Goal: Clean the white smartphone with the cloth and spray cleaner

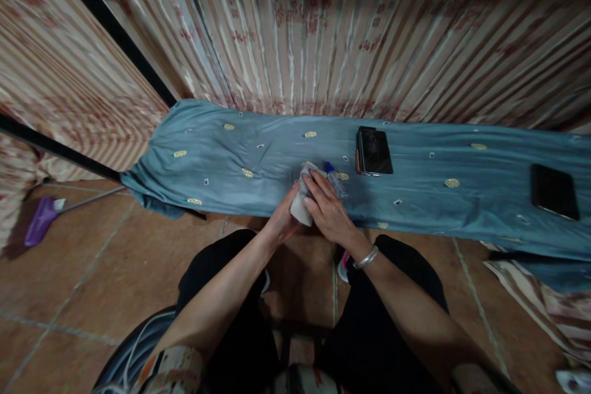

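Observation:
In the head view, my left hand (283,220) is closed around a flat white object (301,212), held just above the near edge of the blue covered table. A pale grey cloth (306,180) lies over the upper part of that object, so its kind cannot be made out. My right hand (326,209), with a silver bangle at the wrist, presses its bent fingers on the cloth. Just beyond those fingers a small clear bottle with a blue top (329,167) lies on the blue fabric, partly hidden by the hand.
A stack of dark phone-like or tablet-like devices (375,151) rests right of my hands on the blue fabric (277,141). Another black device (554,192) lies farther right. Striped curtains hang behind. A purple broom (40,221) is on the tiled floor at left.

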The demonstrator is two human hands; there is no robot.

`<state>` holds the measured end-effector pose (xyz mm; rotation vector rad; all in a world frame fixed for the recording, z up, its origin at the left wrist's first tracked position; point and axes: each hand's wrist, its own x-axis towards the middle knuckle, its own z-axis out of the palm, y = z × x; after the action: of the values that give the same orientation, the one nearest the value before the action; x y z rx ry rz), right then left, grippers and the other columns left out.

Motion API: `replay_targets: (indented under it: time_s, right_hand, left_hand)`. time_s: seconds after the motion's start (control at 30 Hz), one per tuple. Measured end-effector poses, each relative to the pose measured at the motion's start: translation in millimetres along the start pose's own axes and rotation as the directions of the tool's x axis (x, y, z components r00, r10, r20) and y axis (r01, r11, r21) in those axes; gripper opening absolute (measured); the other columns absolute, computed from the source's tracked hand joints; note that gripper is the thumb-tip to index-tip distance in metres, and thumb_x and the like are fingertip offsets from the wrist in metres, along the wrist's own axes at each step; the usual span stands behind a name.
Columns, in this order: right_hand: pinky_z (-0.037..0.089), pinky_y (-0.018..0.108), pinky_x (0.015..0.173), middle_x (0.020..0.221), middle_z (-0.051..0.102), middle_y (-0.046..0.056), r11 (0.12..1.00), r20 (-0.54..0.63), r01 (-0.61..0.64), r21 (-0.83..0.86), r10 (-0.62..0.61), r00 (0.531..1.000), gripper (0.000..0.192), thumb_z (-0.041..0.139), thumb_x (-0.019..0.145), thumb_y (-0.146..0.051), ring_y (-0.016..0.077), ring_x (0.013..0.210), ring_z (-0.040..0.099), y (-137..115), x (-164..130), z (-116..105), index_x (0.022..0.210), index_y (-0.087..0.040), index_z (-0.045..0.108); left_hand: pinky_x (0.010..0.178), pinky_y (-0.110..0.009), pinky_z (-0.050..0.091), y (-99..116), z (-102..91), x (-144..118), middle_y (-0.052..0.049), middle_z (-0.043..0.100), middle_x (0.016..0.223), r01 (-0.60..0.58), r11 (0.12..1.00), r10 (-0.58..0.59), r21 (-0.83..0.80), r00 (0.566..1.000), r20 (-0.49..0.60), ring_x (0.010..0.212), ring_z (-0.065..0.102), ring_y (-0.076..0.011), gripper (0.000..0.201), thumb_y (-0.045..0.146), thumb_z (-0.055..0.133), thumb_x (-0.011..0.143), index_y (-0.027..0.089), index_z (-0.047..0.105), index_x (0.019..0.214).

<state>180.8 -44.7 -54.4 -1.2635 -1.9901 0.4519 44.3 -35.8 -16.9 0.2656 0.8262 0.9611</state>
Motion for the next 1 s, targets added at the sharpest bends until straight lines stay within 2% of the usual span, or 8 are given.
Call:
replay_targets:
  time_s: [0.2, 0.27, 0.33, 0.5, 0.6, 0.7, 0.93, 1.0]
  right_hand:
    - [0.023, 0.051, 0.129, 0.166, 0.037, 0.010, 0.994, -0.055, -0.106, 0.029, 0.107, 0.993, 0.058, 0.037, 0.104, -0.042, 0.0247, 0.155, 0.032, 9, 8, -3, 0.157, -0.020, 0.042]
    - [0.023, 0.052, 0.129, 0.166, 0.038, 0.011, 0.986, -0.057, -0.156, 0.061, 0.160, 0.986, 0.059, 0.036, 0.104, -0.043, 0.0254, 0.155, 0.032, 12, 10, -2, 0.156, -0.018, 0.042]
    - [0.024, 0.052, 0.129, 0.165, 0.039, 0.011, 0.975, -0.051, -0.200, 0.100, 0.205, 0.977, 0.059, 0.034, 0.104, -0.045, 0.0255, 0.155, 0.032, 14, 11, 0, 0.155, -0.018, 0.044]
    - [0.023, 0.052, 0.129, 0.165, 0.039, 0.009, 0.947, -0.031, -0.252, 0.198, 0.263, 0.964, 0.061, 0.033, 0.103, -0.052, 0.0253, 0.154, 0.034, 13, 8, 9, 0.154, -0.020, 0.046]
    - [0.022, 0.051, 0.129, 0.164, 0.041, 0.008, 0.939, -0.013, -0.246, 0.241, 0.257, 0.966, 0.062, 0.034, 0.103, -0.054, 0.0250, 0.154, 0.034, 8, 5, 13, 0.154, -0.022, 0.047]
    - [0.021, 0.049, 0.130, 0.164, 0.041, 0.010, 0.939, 0.005, -0.237, 0.249, 0.244, 0.970, 0.065, 0.034, 0.103, -0.055, 0.0251, 0.155, 0.033, 2, 3, 15, 0.155, -0.019, 0.046]
    - [0.021, 0.047, 0.130, 0.166, 0.038, 0.008, 0.944, 0.038, -0.205, 0.259, 0.202, 0.979, 0.064, 0.034, 0.103, -0.057, 0.0223, 0.155, 0.033, -1, 0, 16, 0.157, -0.022, 0.043]
    - [0.021, 0.047, 0.130, 0.166, 0.037, 0.009, 0.946, 0.051, -0.196, 0.258, 0.189, 0.981, 0.064, 0.035, 0.104, -0.056, 0.0226, 0.155, 0.033, -1, -1, 15, 0.157, -0.021, 0.043]
  left_hand:
    - [0.084, -0.029, 0.056, -5, 1.6, 0, -0.006, 0.077, 0.084, 0.018, 0.998, -0.020, 0.058, 0.999, 0.033, 0.079, 0.071, -0.0180, 0.040, 0.032, 0.043, 0.104, 0.012, 0.070, 0.125]
    - [0.080, -0.029, 0.057, -3, 1.7, -1, -0.006, 0.076, 0.082, 0.001, 0.997, -0.003, 0.072, 1.000, 0.026, 0.075, 0.070, -0.0173, 0.040, 0.033, 0.043, 0.104, 0.012, 0.069, 0.125]
    - [0.080, -0.030, 0.058, -2, 1.6, 0, -0.007, 0.078, 0.090, -0.018, 0.997, 0.017, 0.074, 1.000, 0.011, 0.078, 0.071, -0.0179, 0.041, 0.033, 0.042, 0.104, 0.011, 0.068, 0.127]
    - [0.094, -0.034, 0.057, 3, 0.4, 6, -0.010, 0.078, 0.108, -0.064, 0.998, 0.064, 0.008, 0.998, 0.013, 0.100, 0.073, -0.0224, 0.043, 0.032, 0.042, 0.102, 0.012, 0.064, 0.133]
    - [0.097, -0.032, 0.054, 6, -1.4, 10, -0.010, 0.079, 0.102, -0.090, 0.995, 0.090, -0.046, 0.996, -0.007, 0.102, 0.073, -0.0221, 0.043, 0.033, 0.043, 0.102, 0.010, 0.066, 0.131]
    - [0.100, -0.029, 0.051, 8, -2.1, 12, -0.009, 0.080, 0.096, -0.120, 0.990, 0.119, -0.071, 0.993, -0.024, 0.101, 0.074, -0.0211, 0.041, 0.031, 0.044, 0.102, 0.009, 0.068, 0.127]
    - [0.106, -0.028, 0.046, 10, 2.6, 7, -0.006, 0.080, 0.086, -0.153, 0.987, 0.149, -0.054, 0.987, -0.068, 0.096, 0.074, -0.0178, 0.041, 0.029, 0.039, 0.104, 0.010, 0.075, 0.107]
    - [0.108, -0.028, 0.045, 10, 3.0, 7, -0.007, 0.080, 0.088, -0.154, 0.987, 0.150, -0.052, 0.986, -0.074, 0.099, 0.074, -0.0183, 0.041, 0.029, 0.039, 0.104, 0.010, 0.075, 0.107]
